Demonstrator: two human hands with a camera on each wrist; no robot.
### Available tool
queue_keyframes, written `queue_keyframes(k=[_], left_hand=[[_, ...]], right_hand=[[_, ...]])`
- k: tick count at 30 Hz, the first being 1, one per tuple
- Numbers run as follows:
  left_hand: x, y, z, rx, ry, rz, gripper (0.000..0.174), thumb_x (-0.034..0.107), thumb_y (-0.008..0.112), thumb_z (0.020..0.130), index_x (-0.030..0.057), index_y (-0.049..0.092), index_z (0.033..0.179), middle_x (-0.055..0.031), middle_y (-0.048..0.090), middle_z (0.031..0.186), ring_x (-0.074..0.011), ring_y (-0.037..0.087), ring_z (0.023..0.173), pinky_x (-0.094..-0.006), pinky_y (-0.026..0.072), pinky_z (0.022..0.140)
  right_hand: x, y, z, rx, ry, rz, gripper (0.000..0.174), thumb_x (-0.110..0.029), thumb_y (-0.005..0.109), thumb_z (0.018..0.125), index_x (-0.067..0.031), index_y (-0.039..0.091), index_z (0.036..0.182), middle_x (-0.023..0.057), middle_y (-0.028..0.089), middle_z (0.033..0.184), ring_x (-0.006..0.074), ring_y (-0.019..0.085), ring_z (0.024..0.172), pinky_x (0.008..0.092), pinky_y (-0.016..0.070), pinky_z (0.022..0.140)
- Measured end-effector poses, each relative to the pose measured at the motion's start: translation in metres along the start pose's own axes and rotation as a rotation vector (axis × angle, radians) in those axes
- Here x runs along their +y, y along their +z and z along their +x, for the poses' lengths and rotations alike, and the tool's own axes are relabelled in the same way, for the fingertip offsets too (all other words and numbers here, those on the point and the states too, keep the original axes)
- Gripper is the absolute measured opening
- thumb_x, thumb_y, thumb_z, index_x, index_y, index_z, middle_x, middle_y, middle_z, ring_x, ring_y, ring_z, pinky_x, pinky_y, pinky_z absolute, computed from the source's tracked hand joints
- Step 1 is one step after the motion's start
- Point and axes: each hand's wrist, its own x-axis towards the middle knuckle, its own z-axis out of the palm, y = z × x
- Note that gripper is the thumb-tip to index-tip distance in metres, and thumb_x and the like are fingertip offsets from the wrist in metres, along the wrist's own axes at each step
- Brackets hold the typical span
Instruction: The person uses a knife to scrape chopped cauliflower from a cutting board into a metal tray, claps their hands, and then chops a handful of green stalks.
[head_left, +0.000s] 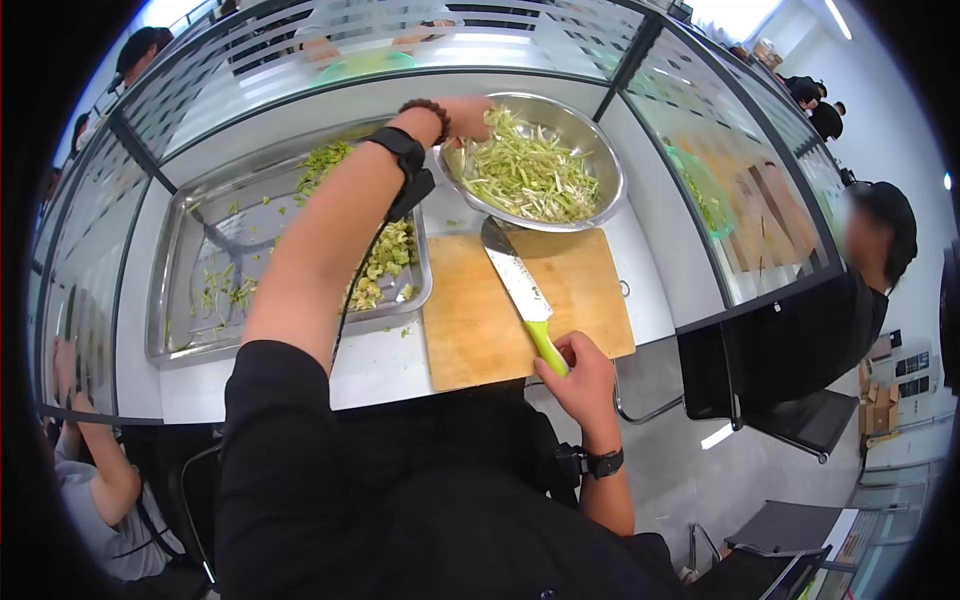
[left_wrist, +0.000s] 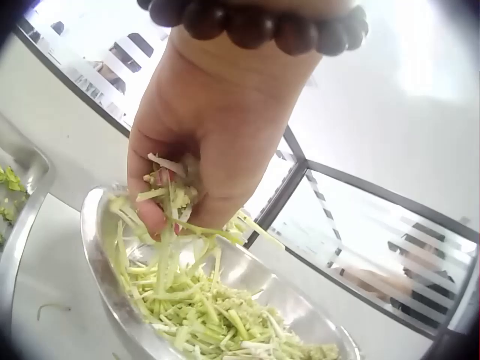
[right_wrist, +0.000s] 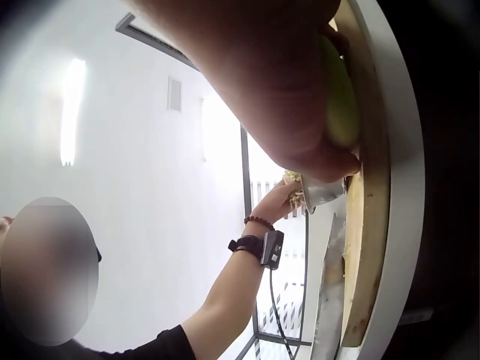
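My left hand [head_left: 468, 118] is over the left rim of a steel bowl [head_left: 607, 160] at the back. In the left wrist view its curled fingers grip pale green vegetable strips [left_wrist: 169, 196], some trailing down toward the heap. More shredded strips [head_left: 540, 180] fill much of the bowl. On the wooden cutting board [head_left: 585, 285] lies a kitchen knife [head_left: 518, 275], its broad blade pointing toward the bowl and flecked with bits. My right hand [head_left: 585, 380] holds its green handle [right_wrist: 341, 101] at the board's front edge.
A steel tray [head_left: 185, 300] stands left of the board, with chopped pale green pieces [head_left: 388, 255] and leafy bits [head_left: 322, 165] in it. Glass-topped partitions [head_left: 700, 170] close in the table at the back and sides. A person in black [head_left: 820, 320] sits to the right.
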Motion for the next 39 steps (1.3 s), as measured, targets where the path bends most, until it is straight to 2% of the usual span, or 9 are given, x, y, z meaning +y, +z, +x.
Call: queue_keyframes(k=[2,11,17,20,26,29,35,38,39], left_hand=[[0.001,-0.011,-0.002,0.053,0.141,0.006,0.056,0.027,0.068,0.086,0.0016,0.050,0.133,-0.0172,0.067,0.108,-0.0270,0.069,0.078,-0.0383,0.0626,0.065],[0.029,-0.007,-0.023,0.005,0.151,-0.060,0.059,0.033,0.077,0.080,0.0028,0.056,0.126,-0.0161,0.067,0.107,-0.0236,0.066,0.087,-0.0382,0.0577,0.069],[0.022,0.007,-0.012,0.184,0.313,0.030,0.052,0.030,0.068,0.087,0.0013,0.054,0.128,-0.0201,0.065,0.119,-0.0347,0.064,0.101,-0.0442,0.0489,0.091],[0.018,0.012,-0.008,0.253,0.302,0.061,0.056,0.024,0.060,0.088,0.0044,0.047,0.139,-0.0193,0.064,0.119,-0.0291,0.062,0.107,-0.0402,0.0502,0.093],[0.031,0.002,-0.026,0.109,0.054,-0.315,0.048,0.025,0.053,0.091,0.0021,0.050,0.134,-0.0171,0.066,0.102,-0.0262,0.065,0.081,-0.0390,0.0555,0.066],[0.023,0.004,-0.020,0.123,0.031,-0.265,0.044,0.025,0.052,0.091,0.0025,0.052,0.129,-0.0112,0.061,0.087,-0.0175,0.059,0.068,-0.0333,0.0520,0.053],[0.022,0.008,-0.029,0.046,-0.028,-0.258,0.040,0.024,0.054,0.089,0.0031,0.054,0.122,-0.0061,0.055,0.072,-0.0177,0.053,0.061,-0.0326,0.0486,0.053],[0.022,0.007,-0.042,-0.067,-0.029,-0.354,0.040,0.035,0.055,0.092,0.0041,0.052,0.117,-0.0072,0.059,0.092,-0.0167,0.055,0.073,-0.0320,0.0527,0.062],[0.019,0.011,-0.041,-0.046,-0.029,-0.365,0.045,0.031,0.056,0.090,0.0026,0.049,0.125,-0.0074,0.058,0.087,-0.0170,0.053,0.068,-0.0319,0.0505,0.059]], right_hand=[[0.002,0.001,0.001,-0.008,0.006,-0.009,0.025,-0.025,0.077,0.072,-0.0086,0.061,0.083,0.0050,0.059,0.067,0.0228,0.061,0.061,0.0348,0.0464,0.057],[0.003,0.001,0.000,-0.003,0.003,-0.010,0.025,-0.025,0.077,0.072,-0.0092,0.062,0.084,0.0041,0.060,0.067,0.0219,0.061,0.061,0.0343,0.0463,0.057],[0.005,0.003,-0.002,0.018,-0.011,0.002,0.025,-0.025,0.077,0.072,-0.0094,0.062,0.084,0.0037,0.059,0.067,0.0219,0.060,0.060,0.0346,0.0461,0.057],[0.006,0.004,-0.002,0.016,-0.011,-0.004,0.025,-0.025,0.077,0.072,-0.0094,0.062,0.084,0.0035,0.059,0.066,0.0218,0.060,0.060,0.0346,0.0460,0.057],[0.006,0.003,-0.002,0.006,-0.002,-0.008,0.025,-0.025,0.077,0.071,-0.0094,0.062,0.084,0.0035,0.059,0.067,0.0213,0.060,0.060,0.0346,0.0456,0.057],[0.007,0.004,-0.001,0.014,-0.011,-0.007,0.025,-0.025,0.077,0.071,-0.0097,0.062,0.084,0.0035,0.060,0.067,0.0211,0.060,0.060,0.0346,0.0454,0.057],[0.010,0.002,-0.003,0.005,0.001,0.035,0.025,-0.023,0.077,0.071,-0.0074,0.064,0.086,0.0062,0.062,0.071,0.0227,0.062,0.063,0.0345,0.0484,0.060],[0.026,-0.003,-0.007,-0.033,0.034,0.137,0.026,-0.018,0.077,0.071,-0.0037,0.065,0.089,0.0090,0.064,0.074,0.0223,0.063,0.065,0.0333,0.0500,0.063],[0.032,-0.006,-0.011,-0.051,0.050,0.175,0.026,-0.016,0.077,0.071,-0.0023,0.065,0.090,0.0099,0.064,0.075,0.0218,0.064,0.066,0.0328,0.0505,0.064]])
